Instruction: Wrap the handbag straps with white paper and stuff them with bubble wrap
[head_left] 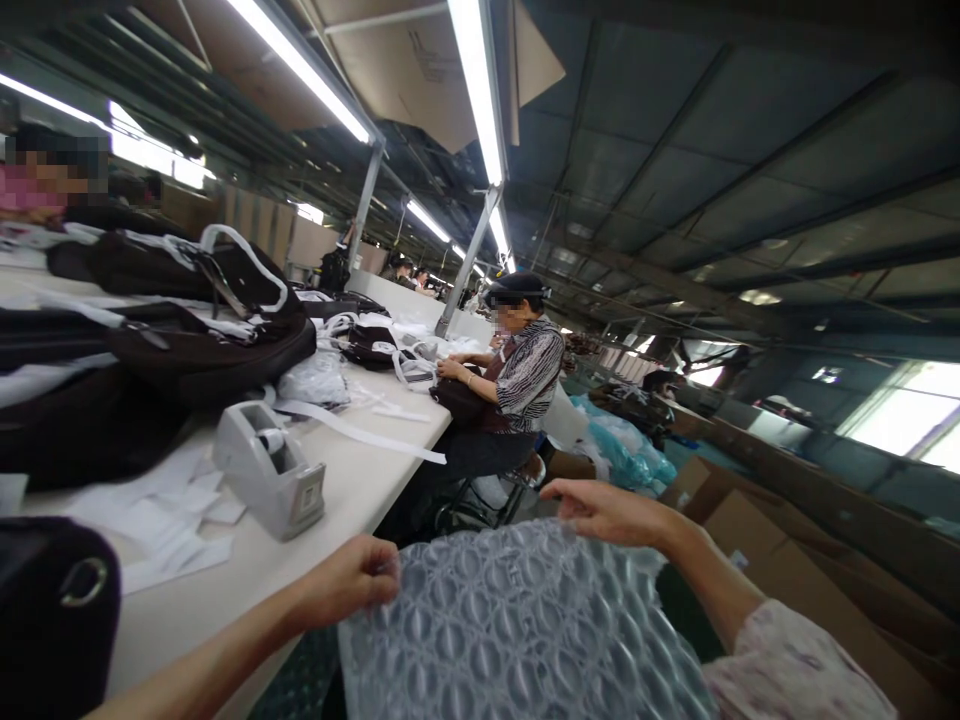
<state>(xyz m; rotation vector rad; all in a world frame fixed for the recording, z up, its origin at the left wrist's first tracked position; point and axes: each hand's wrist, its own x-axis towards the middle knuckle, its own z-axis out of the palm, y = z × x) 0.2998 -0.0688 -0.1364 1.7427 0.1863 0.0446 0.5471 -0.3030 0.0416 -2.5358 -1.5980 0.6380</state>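
Note:
A large sheet of clear bubble wrap [517, 630] hangs in front of me at the lower middle, beside the table's edge. My left hand [360, 575] pinches its upper left corner, with the fingers curled closed. At the upper right edge of the sheet is my right hand [600, 510]; its index finger points left, and the thumb and other fingers are closed on the film's edge. To the left of my left hand, a grey tape dispenser [270, 470] stands on the white table [360, 490].
Dark bags [210, 350] with white straps are heaped on the table's left. White paper pieces [169, 520] lie by the dispenser. A seated person [529, 365] handles a dark bag at the table's far edge. Cardboard boxes [787, 560] stand at right.

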